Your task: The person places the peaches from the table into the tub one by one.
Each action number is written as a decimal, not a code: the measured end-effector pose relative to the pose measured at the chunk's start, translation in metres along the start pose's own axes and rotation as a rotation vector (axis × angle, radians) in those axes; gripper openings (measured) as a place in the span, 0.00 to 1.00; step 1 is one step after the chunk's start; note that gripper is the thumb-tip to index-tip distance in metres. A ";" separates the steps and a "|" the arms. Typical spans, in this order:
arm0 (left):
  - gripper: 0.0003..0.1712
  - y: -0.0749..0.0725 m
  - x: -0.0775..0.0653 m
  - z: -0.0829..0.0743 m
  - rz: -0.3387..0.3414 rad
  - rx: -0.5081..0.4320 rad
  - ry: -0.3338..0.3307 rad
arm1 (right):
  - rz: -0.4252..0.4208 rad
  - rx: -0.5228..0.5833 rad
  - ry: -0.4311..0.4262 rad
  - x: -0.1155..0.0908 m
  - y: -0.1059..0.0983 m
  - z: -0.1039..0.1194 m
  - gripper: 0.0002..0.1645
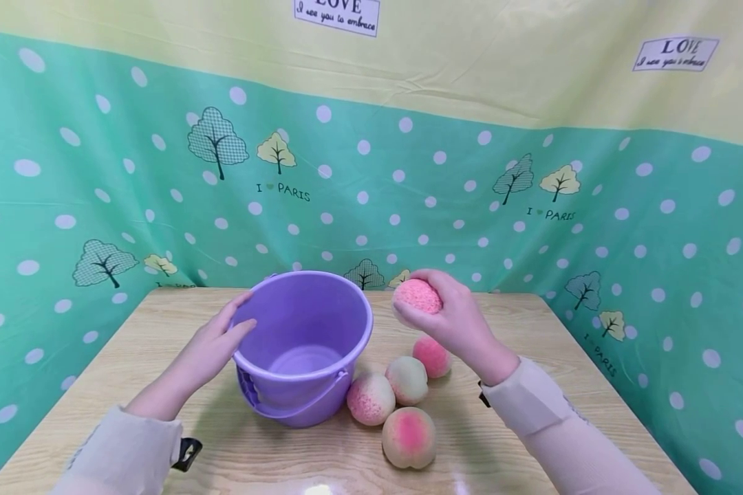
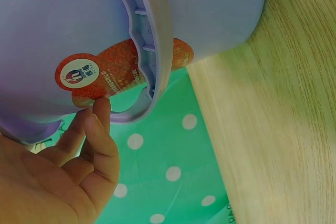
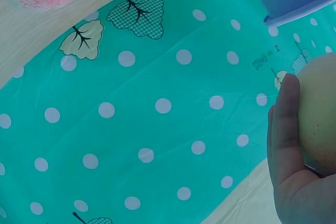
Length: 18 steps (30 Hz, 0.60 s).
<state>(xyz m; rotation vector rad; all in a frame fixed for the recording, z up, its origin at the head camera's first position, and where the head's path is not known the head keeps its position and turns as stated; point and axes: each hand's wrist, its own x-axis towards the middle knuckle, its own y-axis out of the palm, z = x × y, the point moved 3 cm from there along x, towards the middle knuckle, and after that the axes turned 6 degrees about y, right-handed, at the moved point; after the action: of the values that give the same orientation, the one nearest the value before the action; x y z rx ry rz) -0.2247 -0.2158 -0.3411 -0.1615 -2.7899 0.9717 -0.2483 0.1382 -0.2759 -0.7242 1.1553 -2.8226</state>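
Observation:
A purple bucket (image 1: 303, 399) stands on the wooden table, its mouth tipped toward me and its inside bare. My left hand (image 1: 213, 347) grips the bucket's left rim. In the left wrist view, that hand's fingers (image 2: 102, 150) curl against the outer wall, by a red label (image 2: 118, 66) and the bucket handle (image 2: 157, 24). To the right of the bucket, my right hand (image 1: 461, 320) holds a pink speckled peach (image 1: 418, 295) up above the table. The right wrist view shows the held peach's pale side (image 3: 319, 114), with fingers along it.
Several peaches lie right of the bucket: a pink-and-white one (image 1: 371, 399) against it, a pale one (image 1: 406, 379), a pink one (image 1: 432, 356) and a tan one with a pink patch (image 1: 408, 438) in front. A green dotted cloth (image 1: 340, 206) hangs behind the table (image 1: 223, 454).

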 end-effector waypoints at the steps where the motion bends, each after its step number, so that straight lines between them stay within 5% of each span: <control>1: 0.39 0.000 0.000 0.000 -0.001 0.001 0.000 | 0.001 0.003 -0.003 0.000 0.000 0.001 0.25; 18: 0.39 0.000 0.000 -0.001 -0.009 0.007 0.005 | -0.005 0.042 -0.025 0.005 0.009 0.003 0.24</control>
<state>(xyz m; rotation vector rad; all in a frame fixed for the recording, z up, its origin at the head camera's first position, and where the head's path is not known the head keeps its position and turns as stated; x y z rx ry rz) -0.2245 -0.2156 -0.3406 -0.1504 -2.7799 0.9768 -0.2526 0.1290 -0.2781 -0.7582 1.0895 -2.8243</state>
